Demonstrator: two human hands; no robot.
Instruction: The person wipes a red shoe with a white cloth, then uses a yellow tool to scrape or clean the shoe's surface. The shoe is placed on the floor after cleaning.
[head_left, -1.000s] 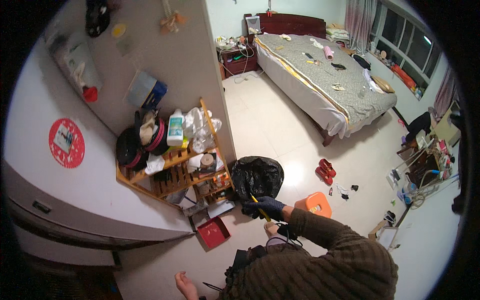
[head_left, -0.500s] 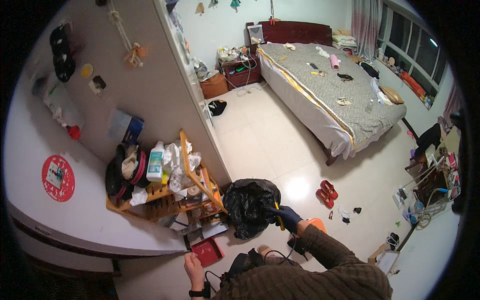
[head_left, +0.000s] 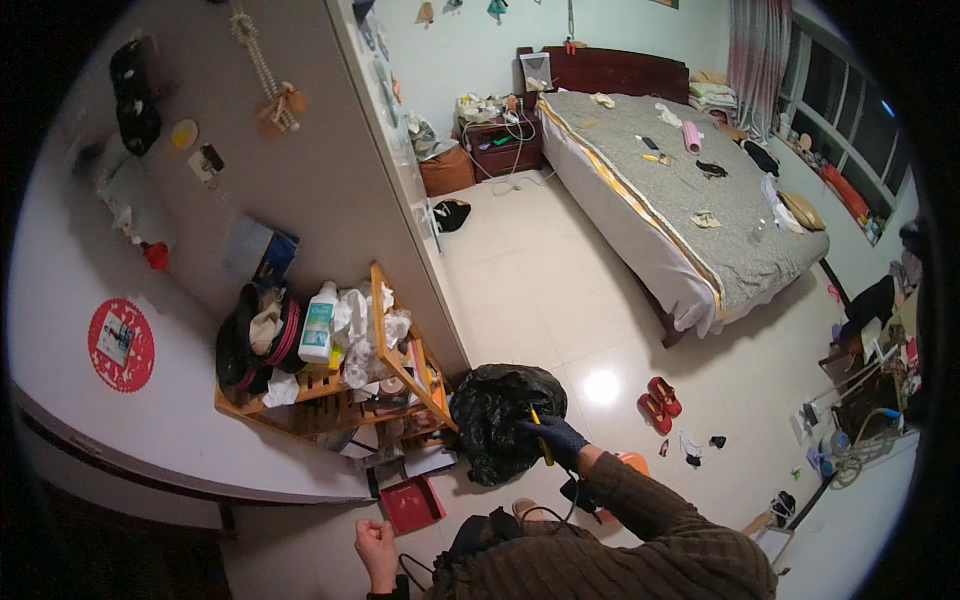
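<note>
My right hand (head_left: pixel 558 440), in a dark glove, is closed around a slim yellow stick-like tool (head_left: pixel 546 453). What kind of tool it is does not show clearly. It is held over the right side of a black plastic garbage bag (head_left: pixel 490 425), which stands on the floor with its mouth crumpled. Bare and lower down, my left hand (head_left: pixel 377 548) has its fingers curled in. Whatever it may hold is hidden. Just beyond it lies a red dustpan (head_left: pixel 412 505).
A wooden shelf (head_left: pixel 330 405) with a white bottle (head_left: pixel 318 325) and clutter stands left of the bag. Red shoes (head_left: pixel 660 405) and small litter lie on the floor to the right. An orange round thing (head_left: pixel 634 462) is partly behind my right arm. Farther off is a bed (head_left: pixel 640 170).
My right hand has shifted slightly left and down, with the yellow tool still in it. My left hand has moved a little down and left, away from the dustpan. The whole view has shifted slightly.
</note>
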